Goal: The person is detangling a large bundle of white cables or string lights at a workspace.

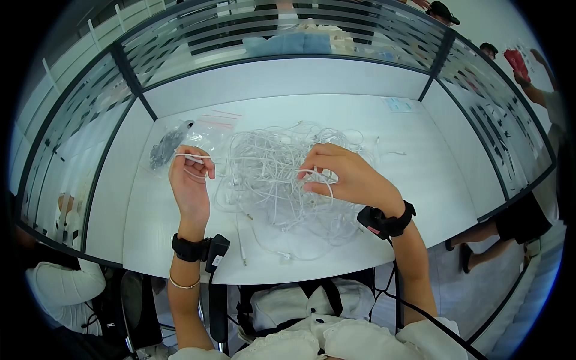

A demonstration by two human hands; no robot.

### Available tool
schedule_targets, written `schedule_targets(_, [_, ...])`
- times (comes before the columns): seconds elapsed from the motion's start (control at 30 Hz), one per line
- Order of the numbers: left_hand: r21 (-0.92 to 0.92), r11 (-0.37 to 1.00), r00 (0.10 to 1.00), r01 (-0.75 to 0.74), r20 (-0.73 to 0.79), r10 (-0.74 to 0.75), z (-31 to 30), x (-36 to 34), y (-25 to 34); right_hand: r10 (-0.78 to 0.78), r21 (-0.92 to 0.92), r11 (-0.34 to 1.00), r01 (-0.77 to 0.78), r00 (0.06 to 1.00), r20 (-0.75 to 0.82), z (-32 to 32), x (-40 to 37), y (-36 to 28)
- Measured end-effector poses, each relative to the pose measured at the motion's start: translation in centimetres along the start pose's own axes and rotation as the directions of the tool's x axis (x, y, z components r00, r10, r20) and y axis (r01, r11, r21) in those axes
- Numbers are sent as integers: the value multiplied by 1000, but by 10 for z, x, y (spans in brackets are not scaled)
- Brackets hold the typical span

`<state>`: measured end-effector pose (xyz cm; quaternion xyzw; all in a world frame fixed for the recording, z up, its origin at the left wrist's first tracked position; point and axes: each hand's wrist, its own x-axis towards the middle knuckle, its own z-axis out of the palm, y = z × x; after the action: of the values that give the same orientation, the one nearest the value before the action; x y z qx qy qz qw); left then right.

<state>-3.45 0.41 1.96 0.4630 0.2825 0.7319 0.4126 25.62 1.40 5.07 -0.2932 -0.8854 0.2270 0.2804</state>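
Observation:
A large tangled heap of thin white earphone cables point(264, 180) lies in the middle of the white table. My left hand point(192, 180) is raised at the heap's left side, palm up, its curled fingers closed on a strand of white cable that runs back to the pile. Over the right part of the heap, my right hand point(351, 177) has its thumb and fingers around a loop of white cable. Loose ends with metal plugs hang out near the table's front, one plug point(243, 259) pointing toward me. An earbud point(285, 256) rests close to the front edge.
Clear zip bags point(213, 129) and a bag with grey contents point(168, 147) lie at the back left. A pale blue-and-white packet point(400, 105) is at the back right. Partitions point(288, 75) enclose the table's back and sides; other people are beyond them.

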Motion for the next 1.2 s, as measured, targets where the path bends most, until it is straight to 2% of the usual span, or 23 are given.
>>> schedule_targets(0.07, [-16, 1000, 999, -7, 48, 8, -5, 1, -1, 13, -64, 998, -14, 1000, -18, 3, 1, 1])
schedule_targets(0.2, [3, 1000, 1000, 15, 25, -15, -1, 0, 0, 39, -105, 993, -51, 993, -116, 4, 2, 1])
schedule_targets(0.33, [92, 994, 996, 58, 57, -63, 3, 0, 2, 55, 32, 998, -51, 986, -160, -1, 2, 1])
schedule_targets(0.4, [111, 988, 990, 106, 82, -115, 6, -2, 3, 66, 58, 997, -59, 990, -128, -6, 1, 1])
schedule_targets(0.5, [236, 964, 980, 126, 120, -157, 9, -5, 1, 98, 108, 990, -88, 991, -87, -16, 1, -6])
schedule_targets(0.63, [270, 950, 970, 158, 136, -200, 13, -7, 1, 138, 120, 984, -128, 988, -75, -24, -2, -9])
schedule_targets(0.83, [290, 936, 946, 199, 192, -260, 16, -8, -2, 20, 271, 962, 19, 990, -140, -25, -3, -7])
schedule_targets(0.93, [305, 924, 921, 230, 239, -308, 15, -9, -3, 13, 278, 960, -42, 994, 104, -33, -8, -3])
schedule_targets(1.03, [280, 940, 940, 194, 221, -259, 14, -9, -3, 81, 276, 936, -217, 899, 430, -39, -17, 1])
schedule_targets(1.07, [282, 942, 947, 181, 208, -244, 15, -9, -3, 98, 279, 926, -253, 877, 470, -39, -19, 2])
schedule_targets(1.17, [252, 955, 960, 154, 192, -205, 13, -8, -4, 158, 336, 888, -313, 896, 415, -38, -14, 1])
schedule_targets(1.2, [252, 957, 965, 143, 179, -191, 12, -8, -5, 227, 318, 879, -355, 899, 375, -37, -12, -6])
